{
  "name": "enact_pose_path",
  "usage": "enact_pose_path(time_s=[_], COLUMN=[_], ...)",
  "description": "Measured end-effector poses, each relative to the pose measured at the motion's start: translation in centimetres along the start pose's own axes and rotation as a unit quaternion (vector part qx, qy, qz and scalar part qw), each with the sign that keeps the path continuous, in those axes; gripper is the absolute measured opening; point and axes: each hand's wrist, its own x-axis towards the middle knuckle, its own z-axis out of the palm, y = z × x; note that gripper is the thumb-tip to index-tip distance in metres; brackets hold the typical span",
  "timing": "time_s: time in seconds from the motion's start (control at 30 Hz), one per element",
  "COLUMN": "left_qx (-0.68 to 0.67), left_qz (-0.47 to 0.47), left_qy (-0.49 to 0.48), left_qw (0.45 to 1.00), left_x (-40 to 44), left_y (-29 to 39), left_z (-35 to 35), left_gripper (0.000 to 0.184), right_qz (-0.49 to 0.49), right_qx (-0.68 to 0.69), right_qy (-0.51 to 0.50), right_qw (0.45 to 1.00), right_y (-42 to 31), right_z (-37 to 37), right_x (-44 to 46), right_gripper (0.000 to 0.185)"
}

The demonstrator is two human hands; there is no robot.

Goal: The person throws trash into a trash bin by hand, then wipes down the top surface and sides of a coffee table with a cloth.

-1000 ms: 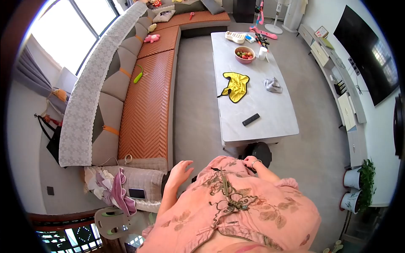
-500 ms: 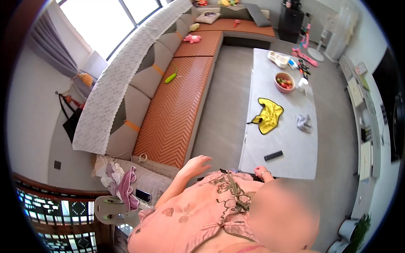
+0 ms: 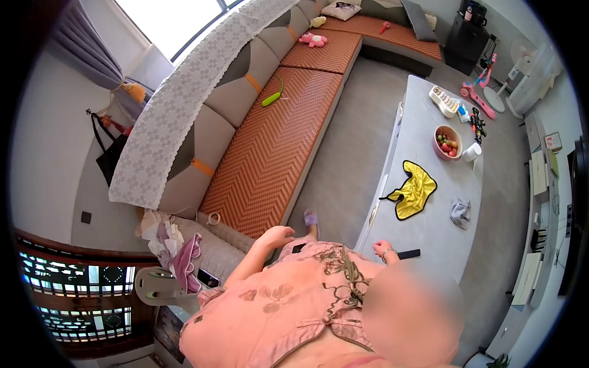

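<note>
The sofa [image 3: 276, 147] stretches from the frame's centre left to upper right. At centre right stands the grey coffee table [image 3: 392, 227], a yellow cloth [image 3: 417, 191] spread on it. Lower centre, the left hand [image 3: 279, 237] is loosely bent near the pink blouse [image 3: 264, 291]; the right hand [image 3: 381, 248] is half curled by the table. Neither shows whether it pinches anything. The black remote control [image 3: 410, 253] lies on the tabletop, just beside the right wrist.

Floor aisle [image 3: 353, 126] runs between sofa [image 3: 276, 138] and table [image 3: 423, 126], mid-frame; slippered foot [image 3: 311, 219] blocks lower end. Right of frame, yellow cloth [image 3: 417, 191], grey cloth [image 3: 461, 213] leave gap between; remote [image 3: 409, 253] obstructs below.
</note>
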Motion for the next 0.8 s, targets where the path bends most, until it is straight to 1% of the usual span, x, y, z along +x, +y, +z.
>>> enact_pose_path(time_s=[0.07,0.2,0.23,0.3,0.37,0.4,0.47,0.53,0.57,0.63,0.67,0.7,0.73,0.77,0.8], left_qx=[0.002,-0.029,-0.031,-0.007,-0.044,-0.048,-0.054,0.007,-0.029,0.049,0.050,0.060,0.069,0.070,0.073], left_qz=[-0.021,-0.037,-0.033,-0.065,-0.056,-0.039,-0.018,-0.024,-0.054,-0.079,-0.077,-0.045,-0.012,-0.009,-0.007], left_qy=[-0.031,-0.074,-0.075,-0.111,-0.111,-0.110,-0.115,-0.164,-0.190,-0.285,-0.289,-0.261,-0.234,-0.240,-0.248], left_qw=[0.999,0.996,0.996,0.992,0.991,0.992,0.992,0.986,0.980,0.954,0.953,0.962,0.970,0.968,0.966], left_x=[2.4,7.9,9.4,11.4,14.2,15.7,19.1,21.8,22.6,25.9,27.7,29.6,31.0,31.9,32.6], left_y=[-2.6,-6.8,-7.0,-7.8,-10.0,-11.5,-13.6,-14.2,-14.0,-14.4,-15.7,-17.6,-18.6,-18.7,-18.6], left_z=[-0.5,-3.6,-4.9,-7.1,-8.1,-8.4,-8.6,-9.4,-9.5,-9.4,-7.8,-5.4,-4.0,-3.6,-3.5], left_gripper=[0.042,0.038,0.038,0.039,0.041,0.042,0.044,0.048,0.050,0.047,0.047,0.045,0.044,0.044,0.043], right_qz=[0.019,0.045,0.056,0.078,0.041,0.024,-0.022,-0.052,-0.043,-0.076,-0.081,-0.078,-0.089,-0.098,-0.101], right_qx=[-0.004,-0.015,-0.022,-0.030,0.024,0.063,0.077,0.101,0.103,0.058,-0.006,-0.003,-0.032,-0.061,-0.082], right_qy=[-0.004,0.012,0.007,-0.004,-0.008,0.006,0.032,0.044,0.044,0.047,0.067,0.068,0.068,0.068,0.037], right_qw=[1.000,0.999,0.998,0.996,0.999,0.998,0.996,0.993,0.993,0.994,0.994,0.995,0.993,0.991,0.991], right_y=[0.0,-3.3,-3.9,-5.1,-9.3,-11.7,-15.7,-18.8,-20.0,-23.2,-24.3,-24.7,-24.0,-23.4,-23.0], right_z=[0.0,-0.9,-1.2,-0.9,-1.3,-1.4,-1.3,-0.9,-0.7,-1.0,-1.0,-0.9,-0.4,-0.2,-0.6], right_x=[1.6,3.6,5.2,6.2,7.0,7.0,8.0,8.7,8.6,7.7,7.4,7.6,8.0,8.5,9.2], right_gripper=[0.022,0.021,0.022,0.023,0.024,0.024,0.023,0.023,0.023,0.025,0.029,0.029,0.032,0.035,0.039])
